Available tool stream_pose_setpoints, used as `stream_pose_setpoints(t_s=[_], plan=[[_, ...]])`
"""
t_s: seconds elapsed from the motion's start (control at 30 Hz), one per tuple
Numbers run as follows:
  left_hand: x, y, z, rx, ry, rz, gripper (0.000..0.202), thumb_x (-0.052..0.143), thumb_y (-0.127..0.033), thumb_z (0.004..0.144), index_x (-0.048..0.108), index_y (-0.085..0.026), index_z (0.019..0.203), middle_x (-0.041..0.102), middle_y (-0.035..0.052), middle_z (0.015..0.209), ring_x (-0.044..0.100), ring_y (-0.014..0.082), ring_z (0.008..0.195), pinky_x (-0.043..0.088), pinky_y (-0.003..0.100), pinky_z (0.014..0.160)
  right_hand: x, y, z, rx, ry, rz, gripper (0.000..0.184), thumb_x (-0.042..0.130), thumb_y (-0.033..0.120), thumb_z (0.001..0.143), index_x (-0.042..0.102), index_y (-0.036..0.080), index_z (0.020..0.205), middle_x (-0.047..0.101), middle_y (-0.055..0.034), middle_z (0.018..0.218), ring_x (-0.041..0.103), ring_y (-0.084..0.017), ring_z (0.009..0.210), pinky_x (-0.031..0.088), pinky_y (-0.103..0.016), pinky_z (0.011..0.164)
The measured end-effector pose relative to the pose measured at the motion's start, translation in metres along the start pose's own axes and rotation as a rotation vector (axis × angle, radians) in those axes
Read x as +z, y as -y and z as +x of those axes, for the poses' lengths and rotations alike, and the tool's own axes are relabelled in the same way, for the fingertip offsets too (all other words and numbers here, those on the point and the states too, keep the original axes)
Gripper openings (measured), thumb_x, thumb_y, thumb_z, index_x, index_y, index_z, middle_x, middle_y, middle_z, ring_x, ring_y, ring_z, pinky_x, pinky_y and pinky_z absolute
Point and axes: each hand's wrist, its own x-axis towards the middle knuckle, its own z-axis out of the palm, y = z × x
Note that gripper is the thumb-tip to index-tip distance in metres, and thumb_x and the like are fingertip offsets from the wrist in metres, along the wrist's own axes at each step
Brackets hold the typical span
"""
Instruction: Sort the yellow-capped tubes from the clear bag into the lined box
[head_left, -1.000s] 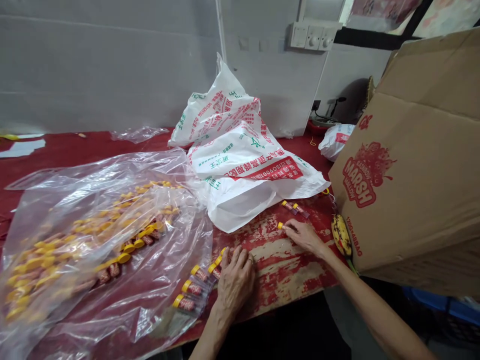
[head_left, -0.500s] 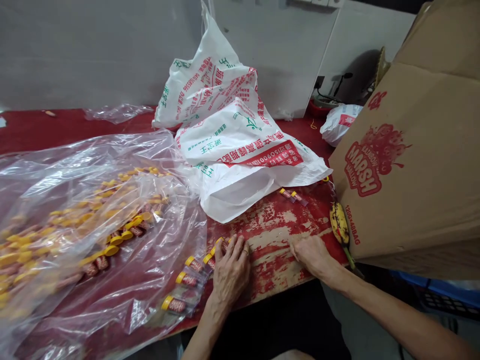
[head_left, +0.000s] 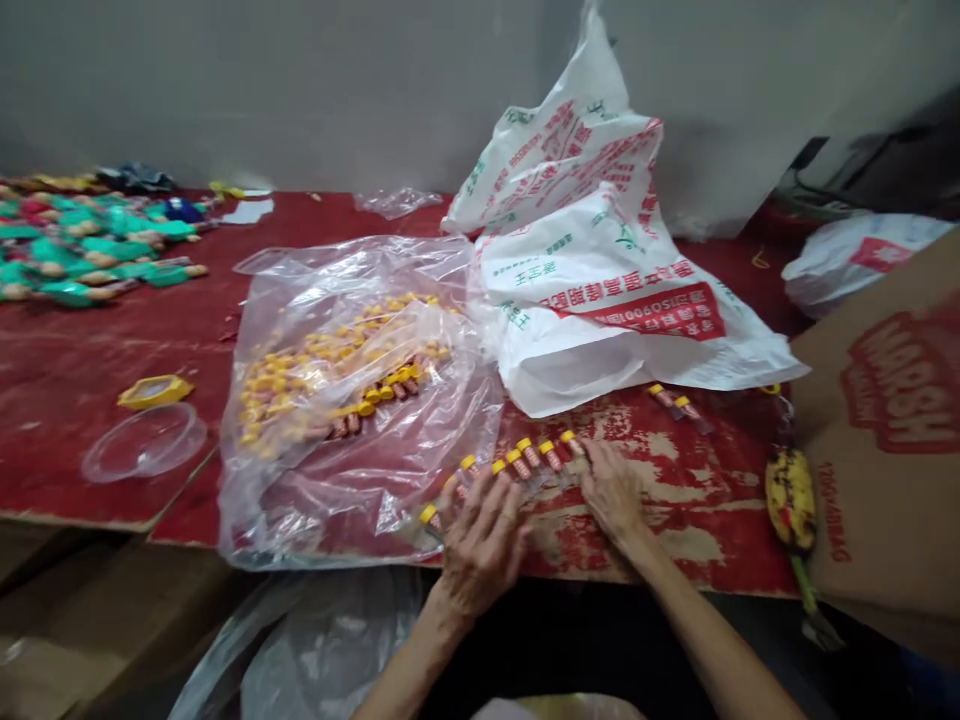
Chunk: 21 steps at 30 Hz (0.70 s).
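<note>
- Head view, centre: small clear tubes with yellow caps and red-brown labels are lying in an uneven row on the worn red table, partly along the crumpled transparent plastic bag.
- Lower centre: the left hand is resting over tubes with fingers bent; I cannot tell whether it is gripping any.
- Right of centre: the right hand is touching the end tube, its grip hidden; uneven pushing could be skewing the row.
- Bag folds could be snagging tubes.

We see smooth plastic tubes near worktop's front edge, glossy crinkled transparent bag — worktop scuffed, rough; cardboard box matt.
</note>
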Motion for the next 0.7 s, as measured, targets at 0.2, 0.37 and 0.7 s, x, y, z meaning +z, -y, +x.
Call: stream_pose_setpoints(t_s=[0.2, 0.37, 0.7], plan=[[0.020, 0.027, 0.000, -0.004, 0.138, 0.090, 0.041, 0.053, -0.030, 0.089, 0.052, -0.017, 0.129, 0.055, 0.0148, 0.132, 0.039, 0.0339, 0.131, 0.016, 0.060, 0.113, -0.006, -0.026, 0.056, -0.072, -0.026, -0.106, 0.034, 0.038, 0.017, 0.091, 0.060, 0.012, 0.116, 0.058, -0.0131, 0.122, 0.050, -0.023, 0.112, 0.040, -0.036, 0.098], [0.011, 0.031, -0.001, 0.003, 0.104, 0.092, 0.043, 0.052, -0.029, 0.091, 0.048, -0.017, 0.132, 0.058, 0.0131, 0.128, 0.042, 0.0319, 0.130, 0.016, 0.059, 0.113, -0.010, -0.059, 0.075, -0.192, 0.117, -0.172, 0.038, 0.038, 0.017, 0.091, 0.057, 0.006, 0.122, 0.055, -0.0171, 0.128, 0.047, -0.024, 0.120, 0.036, -0.039, 0.105], [0.014, 0.051, -0.035, -0.129, 0.080, 0.063, 0.051, 0.049, -0.028, 0.091, 0.040, -0.018, 0.140, 0.052, 0.0176, 0.133, 0.039, 0.0339, 0.132, 0.022, 0.059, 0.110, -0.115, -0.086, -0.117, -0.308, 0.449, -0.321, 0.023, 0.044, 0.032, 0.093, 0.064, 0.019, 0.093, 0.066, -0.0099, 0.096, 0.061, -0.022, 0.090, 0.047, -0.035, 0.081]])
